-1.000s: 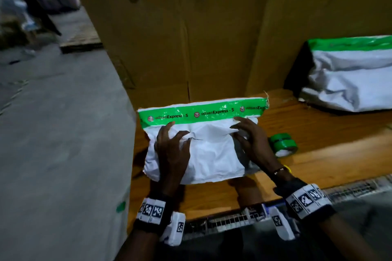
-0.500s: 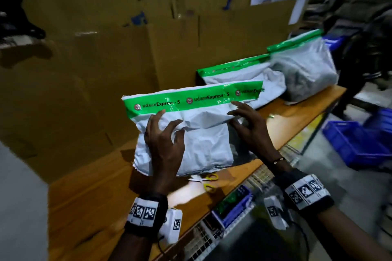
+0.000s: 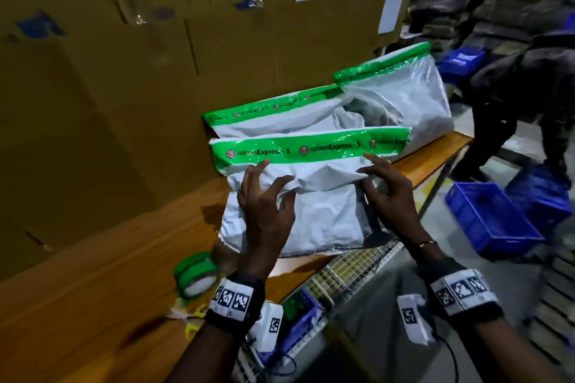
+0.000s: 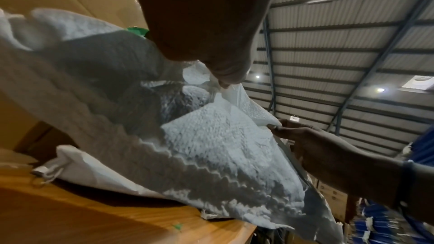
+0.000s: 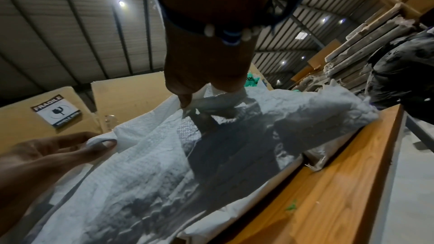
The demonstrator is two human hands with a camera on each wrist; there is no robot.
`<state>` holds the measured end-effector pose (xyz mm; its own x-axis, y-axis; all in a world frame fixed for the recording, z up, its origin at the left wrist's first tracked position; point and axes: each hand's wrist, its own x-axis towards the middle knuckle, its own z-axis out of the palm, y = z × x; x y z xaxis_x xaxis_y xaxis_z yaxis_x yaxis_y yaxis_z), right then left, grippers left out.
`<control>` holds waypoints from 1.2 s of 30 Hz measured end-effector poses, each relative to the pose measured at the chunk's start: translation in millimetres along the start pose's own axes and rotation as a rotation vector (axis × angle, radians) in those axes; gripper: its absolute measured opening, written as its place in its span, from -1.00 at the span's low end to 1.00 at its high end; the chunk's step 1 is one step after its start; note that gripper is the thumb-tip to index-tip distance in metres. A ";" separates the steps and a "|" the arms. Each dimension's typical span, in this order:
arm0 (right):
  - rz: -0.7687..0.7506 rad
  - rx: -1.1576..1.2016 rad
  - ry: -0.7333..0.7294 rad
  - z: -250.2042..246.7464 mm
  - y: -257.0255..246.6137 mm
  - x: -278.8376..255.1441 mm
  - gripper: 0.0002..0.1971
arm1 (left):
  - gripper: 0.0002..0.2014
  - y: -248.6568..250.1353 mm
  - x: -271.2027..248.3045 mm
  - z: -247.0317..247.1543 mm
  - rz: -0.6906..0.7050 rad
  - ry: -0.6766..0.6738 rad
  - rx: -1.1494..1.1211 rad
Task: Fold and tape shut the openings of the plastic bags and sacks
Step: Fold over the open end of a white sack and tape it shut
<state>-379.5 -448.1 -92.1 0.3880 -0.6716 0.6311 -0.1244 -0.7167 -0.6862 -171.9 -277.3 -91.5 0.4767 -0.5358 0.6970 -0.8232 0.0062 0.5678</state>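
While pinching sack [image 3: 323,211], both hands [image 3: 267,211].

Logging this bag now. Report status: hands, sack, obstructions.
Left hand and right hand both pinch the taped sack. Green tape across its top. Two taped sacks close behind.

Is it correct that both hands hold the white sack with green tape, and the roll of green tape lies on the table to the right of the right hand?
Not quite. Both hands, left hand and right hand, do hold the white sack with green tape, but the roll of green tape lies on the table left of the left hand, as the head view shows.
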 end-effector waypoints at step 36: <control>-0.229 -0.266 -0.723 29.2 356.7 159.8 -0.30 | -0.10 -38.1 20.6 354.5 -0.657 -0.312 0.749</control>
<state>-335.2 -805.5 -246.6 0.9142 -0.2802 0.2926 -0.1485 -0.9037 -0.4016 -240.1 -587.9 -254.0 0.8869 -0.4389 0.1443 -0.4619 -0.8335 0.3033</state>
